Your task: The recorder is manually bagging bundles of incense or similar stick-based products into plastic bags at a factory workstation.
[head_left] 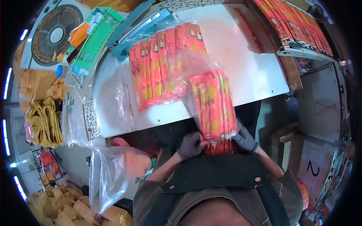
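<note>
Both my hands wear grey gloves and are in front of my dark apron. Between them is a bundle of slim red packets with yellow print [213,105], in a clear plastic bag [205,58]. My left hand [191,145] pinches the near left corner of the bundle, a bare fingertip against the bag's edge. My right hand [246,139] is closed round the near right side, its fingers partly hidden. The packets' dark red near ends stick out below the bag. Beyond the bundle, more bagged red packets [152,71] lie side by side on the white table [241,81].
A single red packet [249,32] lies at the table's wooden side rail. More red packets [292,22] stand in a row at upper right. At upper left are a fan [56,35], a green basket [96,43] and a blue-grey metal device [139,32]. A clear bag [109,177] hangs at lower left.
</note>
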The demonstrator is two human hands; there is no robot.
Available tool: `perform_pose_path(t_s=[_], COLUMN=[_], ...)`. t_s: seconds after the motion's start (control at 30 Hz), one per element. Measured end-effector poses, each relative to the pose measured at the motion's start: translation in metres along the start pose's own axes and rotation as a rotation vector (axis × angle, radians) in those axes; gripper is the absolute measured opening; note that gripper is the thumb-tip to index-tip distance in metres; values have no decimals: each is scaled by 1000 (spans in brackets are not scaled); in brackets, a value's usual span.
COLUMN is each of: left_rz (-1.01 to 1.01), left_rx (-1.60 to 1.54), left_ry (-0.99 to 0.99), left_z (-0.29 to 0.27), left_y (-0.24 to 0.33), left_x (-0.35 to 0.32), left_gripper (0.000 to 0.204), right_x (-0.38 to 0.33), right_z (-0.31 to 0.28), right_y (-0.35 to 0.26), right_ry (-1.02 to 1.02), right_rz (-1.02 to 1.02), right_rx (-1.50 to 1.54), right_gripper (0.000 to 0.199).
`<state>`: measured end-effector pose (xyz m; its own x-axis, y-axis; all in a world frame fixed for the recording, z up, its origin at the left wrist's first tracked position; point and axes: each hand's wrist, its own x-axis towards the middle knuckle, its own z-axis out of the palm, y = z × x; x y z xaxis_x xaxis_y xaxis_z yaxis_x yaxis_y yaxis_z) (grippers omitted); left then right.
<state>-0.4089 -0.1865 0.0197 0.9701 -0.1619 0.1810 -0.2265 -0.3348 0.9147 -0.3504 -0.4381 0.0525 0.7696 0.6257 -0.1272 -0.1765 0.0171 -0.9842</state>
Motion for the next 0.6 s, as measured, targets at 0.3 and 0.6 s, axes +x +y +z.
perform_pose_path(t_s=[0.3, 0.6], left_rz=[348, 586], left_rx=[-160, 720], left_ry=[-28, -15], left_z=[-123, -135], left_y=[164, 238], left_x=[202, 249], left_gripper=[9, 23], right_x=[53, 61], right_z=[-83, -104], right_y=[-229, -312], right_ry=[28, 347], right_rz=[7, -587], right_rx=[-1646, -1296], right_gripper=[42, 19])
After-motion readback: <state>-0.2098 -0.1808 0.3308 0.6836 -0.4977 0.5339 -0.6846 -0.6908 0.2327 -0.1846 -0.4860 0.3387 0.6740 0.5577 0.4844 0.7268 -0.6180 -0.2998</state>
